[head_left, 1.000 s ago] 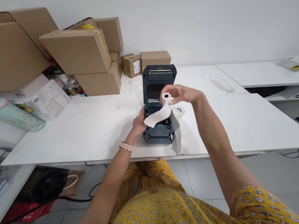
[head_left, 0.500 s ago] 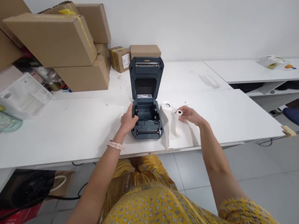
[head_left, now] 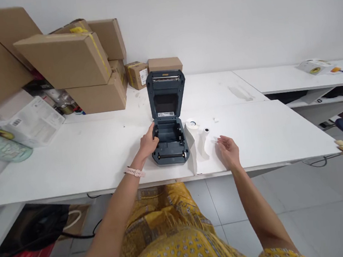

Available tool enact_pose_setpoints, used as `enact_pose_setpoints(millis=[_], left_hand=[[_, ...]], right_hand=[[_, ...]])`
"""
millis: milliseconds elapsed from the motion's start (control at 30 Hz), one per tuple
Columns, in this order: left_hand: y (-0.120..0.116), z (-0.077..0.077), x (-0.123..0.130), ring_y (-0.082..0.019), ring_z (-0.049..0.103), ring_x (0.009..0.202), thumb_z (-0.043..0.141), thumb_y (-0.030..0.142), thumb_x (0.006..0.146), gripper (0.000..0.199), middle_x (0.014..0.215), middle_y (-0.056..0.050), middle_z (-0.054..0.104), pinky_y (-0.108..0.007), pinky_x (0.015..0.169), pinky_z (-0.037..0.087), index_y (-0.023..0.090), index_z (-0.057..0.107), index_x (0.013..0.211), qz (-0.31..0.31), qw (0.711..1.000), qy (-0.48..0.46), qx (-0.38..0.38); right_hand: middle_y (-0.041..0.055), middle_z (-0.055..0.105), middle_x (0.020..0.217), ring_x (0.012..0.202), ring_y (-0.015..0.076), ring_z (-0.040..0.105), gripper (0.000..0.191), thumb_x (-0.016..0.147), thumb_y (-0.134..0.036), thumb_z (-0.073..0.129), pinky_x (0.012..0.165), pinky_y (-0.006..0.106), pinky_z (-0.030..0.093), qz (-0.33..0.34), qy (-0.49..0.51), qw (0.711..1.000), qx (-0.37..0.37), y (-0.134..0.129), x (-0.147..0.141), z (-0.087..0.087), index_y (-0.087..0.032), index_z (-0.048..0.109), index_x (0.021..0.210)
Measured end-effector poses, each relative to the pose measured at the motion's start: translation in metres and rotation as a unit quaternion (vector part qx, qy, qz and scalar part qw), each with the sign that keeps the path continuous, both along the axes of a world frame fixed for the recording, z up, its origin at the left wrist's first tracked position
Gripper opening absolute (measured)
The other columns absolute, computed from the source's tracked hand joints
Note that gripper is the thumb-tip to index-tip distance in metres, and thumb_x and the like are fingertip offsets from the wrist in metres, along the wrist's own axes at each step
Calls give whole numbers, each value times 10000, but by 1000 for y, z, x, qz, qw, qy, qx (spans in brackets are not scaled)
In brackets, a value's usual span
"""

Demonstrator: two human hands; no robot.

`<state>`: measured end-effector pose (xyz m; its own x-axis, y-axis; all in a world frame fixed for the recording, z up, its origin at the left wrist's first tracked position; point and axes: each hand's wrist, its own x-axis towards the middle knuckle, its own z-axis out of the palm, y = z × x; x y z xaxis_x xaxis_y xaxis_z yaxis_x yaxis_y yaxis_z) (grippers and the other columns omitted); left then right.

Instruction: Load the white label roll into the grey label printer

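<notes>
A dark blue-grey label printer [head_left: 170, 147] stands on the white table with its lid [head_left: 166, 91] raised. Its inner bay holds no roll. My left hand [head_left: 148, 141] grips the printer's left edge, thumb over the rim. Right of the printer, a narrow white paper roll [head_left: 206, 132] stands upright, a loose strip trailing from it toward me. Between them is a wider white roll [head_left: 191, 125] with its paper partly unwound. My right hand [head_left: 229, 150] hovers close to the table, right of the narrow roll; its fingers are loosely bent and hold nothing.
Cardboard boxes [head_left: 66, 60] are stacked at the back left, with two smaller cartons behind the printer. A mint-green bottle [head_left: 1, 145] lies at the far left beside a white box [head_left: 34, 120]. A tiny white scrap [head_left: 216, 119] lies beyond the rolls.
My right hand has let go of the narrow paper roll and drawn back to the right and toward me. The roll now stands by itself. My left hand stays on the printer.
</notes>
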<state>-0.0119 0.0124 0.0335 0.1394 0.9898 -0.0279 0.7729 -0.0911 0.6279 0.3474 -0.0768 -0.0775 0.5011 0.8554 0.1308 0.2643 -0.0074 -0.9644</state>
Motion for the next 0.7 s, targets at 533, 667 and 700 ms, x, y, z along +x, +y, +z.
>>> enact_pose_setpoints(millis=[533,667,700], left_hand=[[-2,3,0,-305,732,1024,459,143,893,792,1076,-98,789,-422,960,537,197,299,1667,-9,1000,22,-7],[0,1,-1,-300,726,955,436,138,901,812,991,-90,774,-420,921,531,193,232,1685,-15,999,28,-9],[0,0,-1,-296,723,928,426,137,905,811,964,-86,769,-416,902,531,191,220,1687,-18,999,31,-9]], right_hand=[[140,703,1174,1091,318,656,461,774,-378,582,1050,563,502,-28,-159,983,-89,5,-13,2,-187,684,1181],[143,667,1231,1174,339,613,463,810,-370,545,1029,554,505,-19,-210,972,-107,7,-13,2,-209,663,1228],[141,661,1236,1190,340,604,460,821,-363,535,1033,551,502,-15,-222,969,-111,7,-13,2,-214,656,1239]])
